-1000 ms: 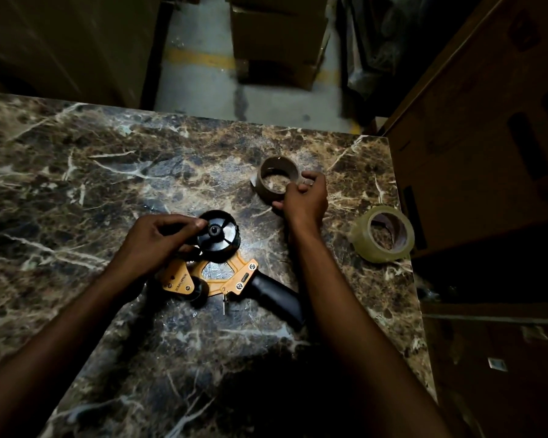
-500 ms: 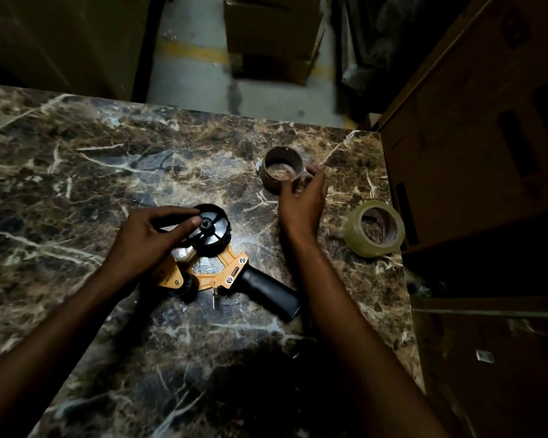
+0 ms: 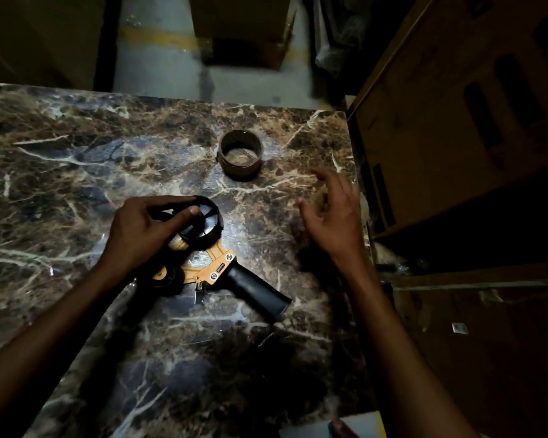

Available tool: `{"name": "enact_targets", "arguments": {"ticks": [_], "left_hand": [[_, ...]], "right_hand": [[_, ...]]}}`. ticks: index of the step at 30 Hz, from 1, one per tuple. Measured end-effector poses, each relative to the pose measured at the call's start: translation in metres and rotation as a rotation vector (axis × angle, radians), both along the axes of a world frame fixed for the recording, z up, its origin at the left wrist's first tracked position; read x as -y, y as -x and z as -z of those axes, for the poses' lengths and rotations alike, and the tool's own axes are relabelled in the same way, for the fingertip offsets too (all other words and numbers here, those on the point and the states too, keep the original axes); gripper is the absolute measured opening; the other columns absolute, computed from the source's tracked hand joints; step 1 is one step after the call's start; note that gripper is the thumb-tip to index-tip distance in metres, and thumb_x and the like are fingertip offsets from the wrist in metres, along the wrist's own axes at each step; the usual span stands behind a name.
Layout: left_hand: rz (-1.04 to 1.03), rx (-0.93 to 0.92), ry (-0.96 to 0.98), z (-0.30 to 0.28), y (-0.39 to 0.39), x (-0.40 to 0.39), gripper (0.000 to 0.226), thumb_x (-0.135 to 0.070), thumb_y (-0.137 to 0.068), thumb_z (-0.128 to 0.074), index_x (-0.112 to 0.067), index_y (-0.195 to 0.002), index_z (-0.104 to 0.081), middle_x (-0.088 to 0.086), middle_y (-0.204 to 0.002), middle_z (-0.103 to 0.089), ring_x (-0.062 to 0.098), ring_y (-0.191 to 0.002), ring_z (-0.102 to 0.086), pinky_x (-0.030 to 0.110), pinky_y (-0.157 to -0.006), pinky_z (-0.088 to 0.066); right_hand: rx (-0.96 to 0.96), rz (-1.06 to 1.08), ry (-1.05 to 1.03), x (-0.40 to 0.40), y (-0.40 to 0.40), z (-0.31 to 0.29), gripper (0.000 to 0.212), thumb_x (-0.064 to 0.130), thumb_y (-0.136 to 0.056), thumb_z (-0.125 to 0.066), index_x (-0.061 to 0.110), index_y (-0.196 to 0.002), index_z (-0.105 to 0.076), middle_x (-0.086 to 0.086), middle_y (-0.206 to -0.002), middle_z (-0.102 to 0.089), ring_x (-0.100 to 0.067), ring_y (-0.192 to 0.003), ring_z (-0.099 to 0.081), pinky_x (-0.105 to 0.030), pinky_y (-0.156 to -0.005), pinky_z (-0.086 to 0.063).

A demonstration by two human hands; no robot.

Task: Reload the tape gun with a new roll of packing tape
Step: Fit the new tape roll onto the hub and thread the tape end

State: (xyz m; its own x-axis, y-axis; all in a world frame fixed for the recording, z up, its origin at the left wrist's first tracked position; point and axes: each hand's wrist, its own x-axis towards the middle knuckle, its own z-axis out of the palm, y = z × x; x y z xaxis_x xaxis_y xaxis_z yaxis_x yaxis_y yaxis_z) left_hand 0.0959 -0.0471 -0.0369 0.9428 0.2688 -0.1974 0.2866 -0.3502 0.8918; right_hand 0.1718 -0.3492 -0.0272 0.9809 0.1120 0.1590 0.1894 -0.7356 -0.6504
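The orange tape gun (image 3: 214, 267) lies flat on the marble table (image 3: 60, 159), its black handle pointing to the lower right. My left hand (image 3: 143, 229) grips its black round spool hub (image 3: 204, 222). An empty brown cardboard core (image 3: 241, 154) stands on end further back. My right hand (image 3: 336, 213) hovers with fingers spread over the new tape roll (image 3: 321, 197) at the table's right edge, hiding most of it; I cannot tell if it touches the roll.
Tall cardboard boxes (image 3: 462, 121) press against the table's right edge. Another box (image 3: 241, 26) stands on the concrete floor beyond the far edge. A white object (image 3: 345, 426) shows at the table's near right corner.
My right hand let go of the empty core and moved right, over the new tape roll. My left hand stays on the spool hub.
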Motion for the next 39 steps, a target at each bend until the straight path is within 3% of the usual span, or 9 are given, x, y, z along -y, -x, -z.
{"name": "enact_targets", "arguments": {"ticks": [5,8,11,19,23,26,30,35,39], "left_hand": [[0.020,0.002,0.002,0.002,-0.005,0.010,0.026,-0.049,-0.088,-0.085,-0.039,-0.112,-0.085,-0.006,-0.096,-0.085,0.013,-0.093,-0.082,0.051,-0.095,-0.064],[0.017,0.025,0.000,0.004,-0.007,0.013,0.022,-0.039,-0.091,-0.083,-0.032,-0.112,-0.086,-0.004,-0.099,-0.085,0.015,-0.094,-0.082,0.053,-0.097,-0.064],[0.049,0.053,-0.005,0.004,-0.012,0.022,0.023,-0.033,-0.092,-0.083,-0.026,-0.113,-0.085,-0.003,-0.105,-0.085,0.018,-0.098,-0.081,0.052,-0.099,-0.062],[0.104,0.076,-0.059,0.011,-0.021,0.033,0.017,-0.026,-0.092,-0.085,-0.027,-0.109,-0.086,-0.017,-0.099,-0.084,0.017,-0.093,-0.080,0.051,-0.092,-0.063],[0.105,0.069,-0.083,0.012,-0.020,0.032,0.018,-0.034,-0.088,-0.087,-0.038,-0.106,-0.084,-0.021,-0.092,-0.083,0.010,-0.082,-0.081,0.048,-0.085,-0.064],[0.082,0.061,-0.105,0.013,-0.016,0.030,0.014,-0.039,-0.086,-0.088,-0.037,-0.099,-0.085,-0.005,-0.077,-0.083,0.020,-0.066,-0.081,0.041,-0.073,-0.064],[0.071,0.080,-0.185,0.010,-0.010,0.028,0.011,-0.042,-0.086,-0.088,-0.042,-0.095,-0.082,0.000,-0.064,-0.078,0.020,-0.050,-0.073,0.025,-0.052,-0.046],[0.064,0.084,-0.157,0.012,-0.008,0.027,0.013,-0.043,-0.086,-0.088,-0.041,-0.098,-0.083,0.002,-0.056,-0.075,0.029,-0.053,-0.076,0.028,-0.060,-0.051],[0.071,0.088,-0.122,0.012,-0.009,0.026,0.016,-0.042,-0.087,-0.088,-0.041,-0.101,-0.083,-0.006,-0.064,-0.078,0.014,-0.059,-0.078,0.032,-0.066,-0.059]], "right_hand": [[0.012,-0.018,0.123,0.051,-0.008,-0.008,0.057,0.039,-0.086,-0.073,0.025,-0.140,-0.060,-0.002,-0.139,-0.059,-0.025,-0.124,-0.049,-0.054,-0.104,-0.045],[-0.152,-0.078,0.270,0.075,-0.009,-0.010,0.084,0.053,-0.081,-0.079,0.038,-0.155,-0.042,0.000,-0.168,-0.031,-0.027,-0.151,-0.025,-0.053,-0.118,-0.026],[-0.311,-0.150,0.239,0.083,-0.011,-0.003,0.108,0.063,-0.072,-0.084,0.043,-0.161,-0.026,0.003,-0.176,-0.008,-0.027,-0.162,-0.002,-0.056,-0.124,-0.014],[-0.268,-0.215,0.108,0.086,-0.015,0.022,0.114,0.054,-0.062,-0.085,0.043,-0.160,-0.028,0.005,-0.161,-0.025,-0.027,-0.144,-0.039,-0.052,-0.117,-0.043],[-0.208,-0.223,0.100,0.076,-0.008,0.026,0.112,0.049,-0.064,-0.089,0.039,-0.159,-0.032,0.003,-0.157,-0.031,-0.024,-0.143,-0.041,-0.046,-0.116,-0.043],[-0.176,-0.245,0.096,0.063,-0.004,0.029,0.113,0.045,-0.062,-0.092,0.034,-0.159,-0.036,-0.004,-0.158,-0.032,-0.026,-0.146,-0.037,-0.045,-0.119,-0.039],[-0.178,-0.265,0.069,0.046,0.001,0.033,0.113,0.044,-0.062,-0.093,0.038,-0.159,-0.035,-0.003,-0.160,-0.029,-0.026,-0.148,-0.035,-0.046,-0.119,-0.040],[-0.184,-0.281,0.060,0.037,0.002,0.034,0.112,0.046,-0.064,-0.092,0.042,-0.159,-0.033,0.004,-0.163,-0.025,-0.025,-0.147,-0.039,-0.049,-0.117,-0.044],[-0.181,-0.282,0.025,0.036,-0.002,0.033,0.112,0.050,-0.063,-0.093,0.041,-0.158,-0.035,0.001,-0.163,-0.023,-0.029,-0.148,-0.040,-0.052,-0.118,-0.044]]}}
